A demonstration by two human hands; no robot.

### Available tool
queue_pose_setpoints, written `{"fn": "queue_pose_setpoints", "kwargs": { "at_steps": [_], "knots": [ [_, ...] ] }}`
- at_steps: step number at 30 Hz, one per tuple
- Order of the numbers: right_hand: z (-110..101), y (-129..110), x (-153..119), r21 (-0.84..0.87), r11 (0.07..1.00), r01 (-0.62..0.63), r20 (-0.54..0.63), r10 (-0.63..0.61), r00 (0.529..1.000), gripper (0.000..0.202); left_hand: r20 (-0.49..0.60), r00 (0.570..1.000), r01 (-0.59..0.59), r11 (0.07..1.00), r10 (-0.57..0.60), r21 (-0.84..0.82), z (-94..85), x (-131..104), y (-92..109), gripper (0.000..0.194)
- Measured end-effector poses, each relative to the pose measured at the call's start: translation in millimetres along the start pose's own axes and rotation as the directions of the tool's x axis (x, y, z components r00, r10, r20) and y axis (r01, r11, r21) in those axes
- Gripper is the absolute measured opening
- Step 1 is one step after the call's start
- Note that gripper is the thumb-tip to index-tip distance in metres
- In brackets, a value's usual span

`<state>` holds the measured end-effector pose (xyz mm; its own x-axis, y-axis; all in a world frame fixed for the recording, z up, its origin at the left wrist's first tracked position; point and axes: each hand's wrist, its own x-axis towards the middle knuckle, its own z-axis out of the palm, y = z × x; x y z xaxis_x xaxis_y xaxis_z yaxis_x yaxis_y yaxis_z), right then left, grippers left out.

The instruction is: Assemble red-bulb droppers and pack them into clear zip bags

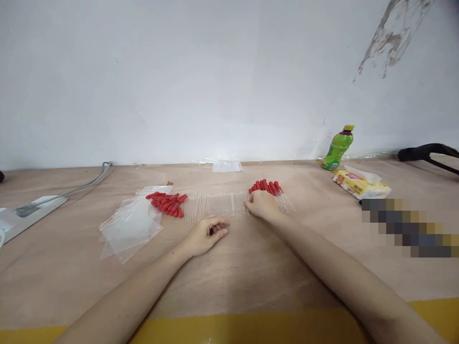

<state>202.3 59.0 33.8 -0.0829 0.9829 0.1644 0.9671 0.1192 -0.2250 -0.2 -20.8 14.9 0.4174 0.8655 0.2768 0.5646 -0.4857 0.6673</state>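
A row of thin clear glass dropper tubes (215, 204) lies side by side on the brown tabletop. At its left end is a loose pile of red rubber bulbs (168, 204). My right hand (263, 203) is at the row's right end, fingertips pinched on a glass tube there; the grip is partly hidden. Just beyond that hand lie several droppers with red bulbs fitted (267, 186), their glass stems pointing toward the right. Nearer to me, my left hand (208, 235) rests below the row, its fingers loosely curled, thumb apart, with nothing visible in it.
Clear plastic bags (134, 229) lie fanned out left of the bulbs. A power strip (39, 210) with a grey cable is at far left. Toward the right stand a green bottle (337, 150) and a yellow tissue pack (360, 184). A white wall (215, 95) bounds the table's back.
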Motion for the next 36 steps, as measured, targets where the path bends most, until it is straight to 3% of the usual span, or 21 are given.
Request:
{"fn": "queue_pose_setpoints", "kwargs": {
  "at_steps": [6, 9, 12, 15, 17, 19, 23, 27, 31, 34, 36],
  "knots": [
    [3, -17, 8, -0.047, 0.998, -0.043, 0.088, 0.047, 0.995, 0.020, -0.015, 1.000, -0.015, 0.999, 0.016, 0.041, 1.3, -1, 2, 0.022],
    [3, -20, 4, -0.052, 0.998, -0.042, 0.068, 0.045, 0.997, 0.021, -0.131, 0.989, -0.051, 0.987, 0.071, 0.150, 2.5, -2, 4, 0.018],
    [0, -17, -8, -0.065, 0.998, -0.017, -0.006, 0.017, 1.000, 0.026, -0.300, 0.946, 0.000, 0.929, 0.119, 0.370, -5.6, -1, 1, 0.023],
    [-3, -4, -24, -0.124, 0.979, 0.164, -0.145, -0.181, 0.973, 0.026, -0.425, 0.895, 0.164, 0.787, 0.135, 0.595, -28.7, 4, -9, 0.019],
    [-2, 9, -33, -0.145, 0.935, 0.324, -0.204, -0.349, 0.915, 0.023, -0.488, 0.868, 0.311, 0.669, 0.090, 0.676, -48.7, 8, -18, 0.027],
    [1, 21, -40, -0.100, 0.892, 0.441, -0.239, -0.452, 0.860, 0.021, -0.529, 0.848, 0.424, 0.576, 0.019, 0.699, -67.1, 12, -28, 0.022],
    [19, 37, -44, 0.058, 0.826, 0.561, -0.360, -0.507, 0.783, 0.018, -0.503, 0.861, 0.473, 0.479, -0.073, 0.740, -88.1, 23, -44, 0.023],
    [30, 41, -45, 0.097, 0.787, 0.609, -0.421, -0.522, 0.742, 0.024, -0.439, 0.882, 0.466, 0.441, -0.170, 0.767, -91.0, 35, -50, 0.025],
    [27, 39, -47, 0.076, 0.771, 0.632, -0.418, -0.551, 0.722, 0.022, -0.413, 0.883, 0.468, 0.439, -0.222, 0.767, -90.0, 41, -56, 0.022],
    [23, 38, -49, 0.090, 0.769, 0.633, -0.422, -0.546, 0.724, 0.020, -0.441, 0.879, 0.473, 0.459, -0.182, 0.752, -88.5, 40, -56, 0.019],
    [21, 36, -50, 0.103, 0.766, 0.634, -0.418, -0.545, 0.727, 0.019, -0.456, 0.885, 0.430, 0.531, -0.090, 0.730, -83.9, 37, -48, 0.018]
  ]
}}
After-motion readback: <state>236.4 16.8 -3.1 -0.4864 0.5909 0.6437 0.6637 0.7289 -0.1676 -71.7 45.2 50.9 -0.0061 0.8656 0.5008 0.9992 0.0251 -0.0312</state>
